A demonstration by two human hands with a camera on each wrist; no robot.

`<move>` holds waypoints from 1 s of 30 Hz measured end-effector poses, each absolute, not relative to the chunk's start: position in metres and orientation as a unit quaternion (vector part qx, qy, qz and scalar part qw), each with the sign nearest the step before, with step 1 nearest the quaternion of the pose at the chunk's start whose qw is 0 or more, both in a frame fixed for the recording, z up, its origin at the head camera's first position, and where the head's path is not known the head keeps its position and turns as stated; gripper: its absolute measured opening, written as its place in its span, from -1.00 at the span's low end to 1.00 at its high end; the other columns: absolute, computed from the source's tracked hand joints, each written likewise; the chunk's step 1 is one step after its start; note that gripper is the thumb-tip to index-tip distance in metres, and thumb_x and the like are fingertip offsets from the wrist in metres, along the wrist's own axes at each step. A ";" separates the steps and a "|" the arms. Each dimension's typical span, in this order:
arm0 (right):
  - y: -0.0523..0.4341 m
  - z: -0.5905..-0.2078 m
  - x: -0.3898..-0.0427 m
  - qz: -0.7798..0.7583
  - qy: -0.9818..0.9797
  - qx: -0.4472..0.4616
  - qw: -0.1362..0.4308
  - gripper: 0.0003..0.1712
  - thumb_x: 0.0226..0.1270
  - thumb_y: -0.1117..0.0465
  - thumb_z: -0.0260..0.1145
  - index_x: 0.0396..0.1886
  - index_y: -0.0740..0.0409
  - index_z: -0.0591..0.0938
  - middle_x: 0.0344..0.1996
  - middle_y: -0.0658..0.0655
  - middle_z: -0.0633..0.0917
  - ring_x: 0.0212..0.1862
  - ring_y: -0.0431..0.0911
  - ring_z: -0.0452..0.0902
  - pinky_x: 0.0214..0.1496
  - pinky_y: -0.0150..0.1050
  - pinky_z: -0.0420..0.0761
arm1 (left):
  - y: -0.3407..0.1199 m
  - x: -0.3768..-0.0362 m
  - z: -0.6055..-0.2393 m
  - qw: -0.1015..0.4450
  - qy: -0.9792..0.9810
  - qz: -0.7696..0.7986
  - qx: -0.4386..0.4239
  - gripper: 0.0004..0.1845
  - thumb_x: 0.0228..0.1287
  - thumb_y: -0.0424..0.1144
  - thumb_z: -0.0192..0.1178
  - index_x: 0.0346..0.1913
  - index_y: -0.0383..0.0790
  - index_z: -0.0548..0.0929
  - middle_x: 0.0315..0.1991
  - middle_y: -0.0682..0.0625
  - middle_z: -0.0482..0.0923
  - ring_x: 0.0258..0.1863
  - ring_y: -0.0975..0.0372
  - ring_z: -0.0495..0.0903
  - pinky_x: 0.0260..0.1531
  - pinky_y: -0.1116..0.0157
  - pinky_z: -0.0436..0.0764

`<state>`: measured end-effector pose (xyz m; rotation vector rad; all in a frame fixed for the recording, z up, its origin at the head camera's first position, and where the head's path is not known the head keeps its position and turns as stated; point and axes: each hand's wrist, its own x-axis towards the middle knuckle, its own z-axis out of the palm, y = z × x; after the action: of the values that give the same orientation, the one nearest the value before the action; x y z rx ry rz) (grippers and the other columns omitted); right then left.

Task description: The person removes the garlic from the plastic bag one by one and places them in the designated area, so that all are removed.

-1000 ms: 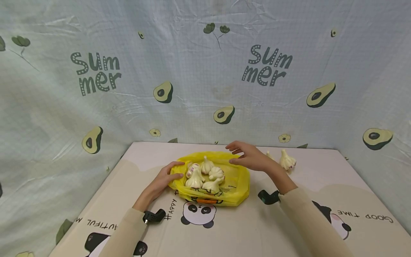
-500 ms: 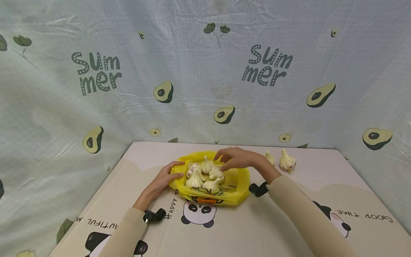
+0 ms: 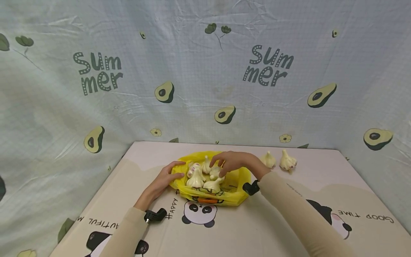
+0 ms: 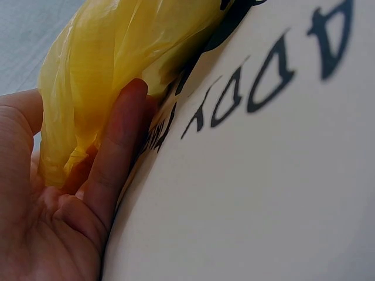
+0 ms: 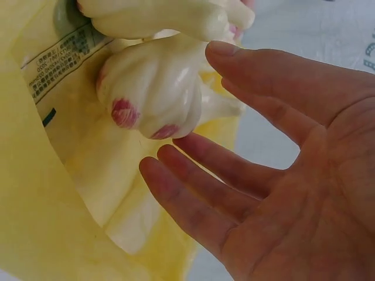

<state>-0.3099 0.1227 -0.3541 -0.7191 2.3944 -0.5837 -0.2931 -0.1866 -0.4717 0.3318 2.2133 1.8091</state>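
Note:
A yellow plastic bag (image 3: pixel 226 200) lies on the table with its mouth spread wide and several garlic bulbs (image 3: pixel 195 179) inside. At its left end my left hand (image 3: pixel 164 179) holds the bag's side between thumb and fingers; the left wrist view shows the yellow film (image 4: pixel 88 76) lying in the palm. My right hand (image 3: pixel 233 160) reaches over the far right rim, fingers pointing down into the bag. In the right wrist view its spread fingers (image 5: pixel 187 187) and thumb stand on either side of one purple-tipped garlic bulb (image 5: pixel 155 88), fingertips right at its surface.
Two more garlic bulbs sit on the table right of the bag, one (image 3: pixel 268 160) close behind the right forearm, the other (image 3: pixel 288 161) farther right. A panda-printed cover (image 3: pixel 237 232) spreads over the table. Avocado-patterned cloth (image 3: pixel 192 71) hangs behind it.
My right hand has moved left and down from above the bag's right rim to a garlic bulb inside. The left hand and the bag have stayed in place.

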 end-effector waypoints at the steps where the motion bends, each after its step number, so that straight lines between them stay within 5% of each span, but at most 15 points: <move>1: 0.122 -0.355 -0.311 -0.218 0.893 -0.265 0.289 -0.47 0.31 0.22 0.44 0.27 -0.12 0.61 0.32 0.24 0.54 0.27 0.10 0.53 0.27 0.03 0.61 | -0.187 -0.293 -0.472 0.131 0.763 0.623 0.114 -0.38 0.43 -0.23 0.24 0.50 -0.14 0.36 0.57 -0.19 0.18 0.17 0.14 0.54 0.04 0.42 0.64; 8: 0.116 -0.363 -0.316 -0.219 0.882 -0.254 0.330 -0.45 0.29 0.35 0.37 0.25 -0.13 0.62 0.39 0.20 0.48 0.32 0.06 0.46 0.30 0.00 0.61 | -0.187 -0.293 -0.472 0.128 0.765 0.621 0.111 -0.38 0.43 -0.22 0.25 0.50 -0.13 0.37 0.57 -0.19 0.19 0.18 0.13 0.54 0.04 0.42 0.63; 19: 0.114 -0.375 -0.316 -0.216 0.882 -0.259 0.329 -0.46 0.29 0.40 0.37 0.22 -0.10 0.63 0.19 0.11 0.48 -0.16 -0.07 0.39 -0.19 -0.26 0.47 | -0.185 -0.294 -0.471 0.123 0.769 0.618 0.108 -0.39 0.41 -0.21 0.26 0.48 -0.12 0.40 0.60 -0.16 0.15 0.24 0.09 0.50 0.07 0.40 0.62; 30: 0.114 -0.375 -0.316 -0.215 0.886 -0.257 0.320 -0.48 0.31 0.36 0.38 0.24 -0.08 0.62 0.19 0.11 0.54 -0.09 -0.05 0.48 0.00 -0.17 0.64 | -0.187 -0.295 -0.473 0.123 0.770 0.616 0.107 -0.40 0.42 -0.21 0.26 0.47 -0.12 0.41 0.62 -0.15 0.12 0.29 0.05 0.46 0.09 0.41 0.60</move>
<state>-0.3164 0.1143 -0.3748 -0.6754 2.3281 -0.5650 -0.2949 -0.1867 -0.4729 0.3132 2.2468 1.7982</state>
